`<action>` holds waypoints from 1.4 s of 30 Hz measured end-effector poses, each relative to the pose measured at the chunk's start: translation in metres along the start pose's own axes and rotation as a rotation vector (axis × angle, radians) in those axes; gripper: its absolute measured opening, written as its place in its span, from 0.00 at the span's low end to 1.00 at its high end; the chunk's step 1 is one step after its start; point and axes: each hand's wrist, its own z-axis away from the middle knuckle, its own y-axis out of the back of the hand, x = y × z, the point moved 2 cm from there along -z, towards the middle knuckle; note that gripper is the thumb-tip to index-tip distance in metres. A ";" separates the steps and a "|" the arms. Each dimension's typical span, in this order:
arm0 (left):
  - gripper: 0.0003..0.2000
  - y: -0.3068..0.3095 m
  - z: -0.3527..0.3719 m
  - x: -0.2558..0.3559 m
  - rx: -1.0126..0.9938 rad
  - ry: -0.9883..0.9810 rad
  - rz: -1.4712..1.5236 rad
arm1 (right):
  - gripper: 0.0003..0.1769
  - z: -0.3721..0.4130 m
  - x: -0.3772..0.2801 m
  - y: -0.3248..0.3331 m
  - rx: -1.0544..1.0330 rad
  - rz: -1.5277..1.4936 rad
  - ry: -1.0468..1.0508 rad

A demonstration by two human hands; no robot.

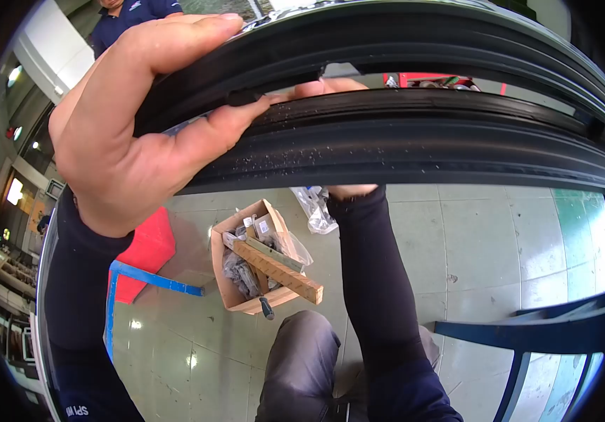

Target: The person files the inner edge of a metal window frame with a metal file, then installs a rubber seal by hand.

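Note:
A black grooved frame profile (387, 151), sprinkled with pale specks, spans the upper view. A long slot divides it into two rails. My left hand (126, 119) is closed around its left part, index finger over the top rail and thumb along the lower one. Beside the thumb tip sits a small black piece (244, 98) in the slot. From below, my right hand (327, 86) reaches up behind the lower rail; bent fingers show in the slot close to the left thumb. The rail hides the rest of it, and I cannot tell what it holds.
On the tiled floor stands an open cardboard box (242, 307) with wrapped parts and a long brown strip. A plastic bag (316, 211) lies behind it. Blue metal stands (154, 276) (527, 330) flank my legs. A person (133, 17) is beyond the frame.

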 end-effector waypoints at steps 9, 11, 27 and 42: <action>0.24 0.001 -0.013 0.013 -0.038 -0.033 -0.119 | 0.25 -0.001 0.001 0.012 -0.017 0.129 0.059; 0.26 0.009 -0.019 0.012 -0.121 -0.063 -0.084 | 0.25 -0.003 0.000 0.014 -0.021 0.131 0.071; 0.30 0.008 -0.026 -0.013 -0.311 0.243 0.292 | 0.25 -0.052 0.001 0.043 -0.156 0.063 0.228; 0.27 0.005 -0.030 -0.019 -0.499 0.164 0.255 | 0.17 -0.058 0.002 0.027 -0.167 -0.130 0.336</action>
